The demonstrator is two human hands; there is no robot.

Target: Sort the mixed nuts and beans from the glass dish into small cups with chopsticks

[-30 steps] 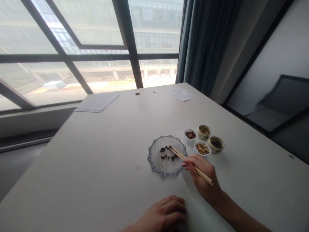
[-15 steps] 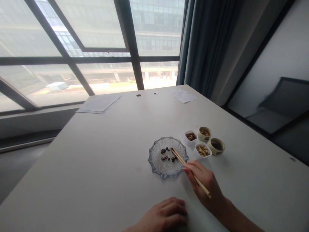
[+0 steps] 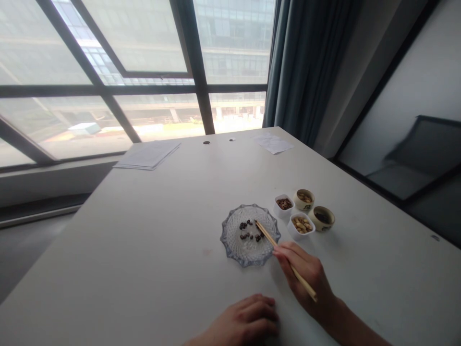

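Observation:
My right hand is closed around a pair of wooden chopsticks. Their tips reach into a scalloped clear glass plate, by one small dark bean at the ring's upper right. Several dark beans lie in a loose ring on the plate's patterned bottom. Whether the tips grip that bean is too small to tell. My left hand rests on the table in front of the plate, fingers loosely bent and holding nothing visible.
Right of the plate stand a white tub of brown pieces, a white tub of tan nuts, a cream cup of tan pieces and another with dark contents. Papers lie at the white table's far left, a sheet far right.
The chopstick tips have shifted very slightly left and come closer together beside the upper-right bean. My left hand stays in place.

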